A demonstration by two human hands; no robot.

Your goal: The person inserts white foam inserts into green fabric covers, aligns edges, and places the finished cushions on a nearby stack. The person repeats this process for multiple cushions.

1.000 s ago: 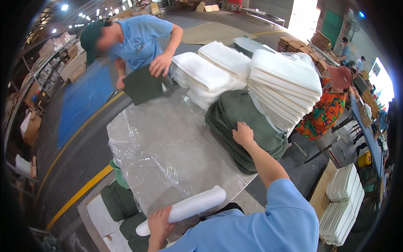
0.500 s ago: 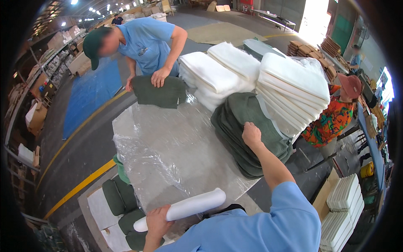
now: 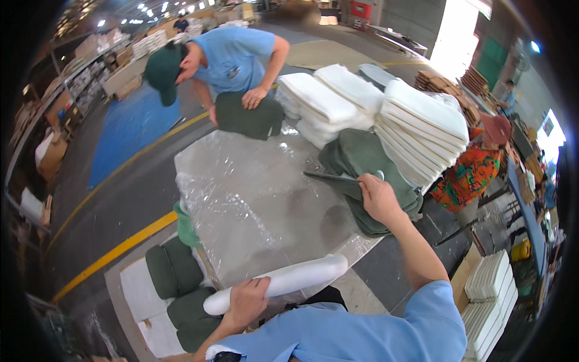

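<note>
My left hand point(image 3: 248, 301) is wrapped round a long white padding piece point(image 3: 310, 271) with rounded ends, held close to my body over the near table edge. Out to the right, my right hand point(image 3: 380, 199) pinches the edge of a dark green fabric cover point(image 3: 342, 184). This cover is partly lifted and folds up off a stack of similar green covers point(image 3: 360, 146). Fingers and cloth hide where exactly the grip lies. Beneath is a grey tabletop point(image 3: 259, 193) wrapped in clear plastic film.
Across the table a co-worker in a blue shirt point(image 3: 232, 57) holds another green piece point(image 3: 248, 116). Stacked white padding point(image 3: 422, 120) stands behind the green stack. Filled green pieces point(image 3: 174, 268) lie on a lower surface at left. Another person in a patterned shirt point(image 3: 476, 172) is at right.
My right hand has drawn a cover's edge up off the stack, where before it rested on top. The white padding stays in my left hand. The view has shifted slightly.
</note>
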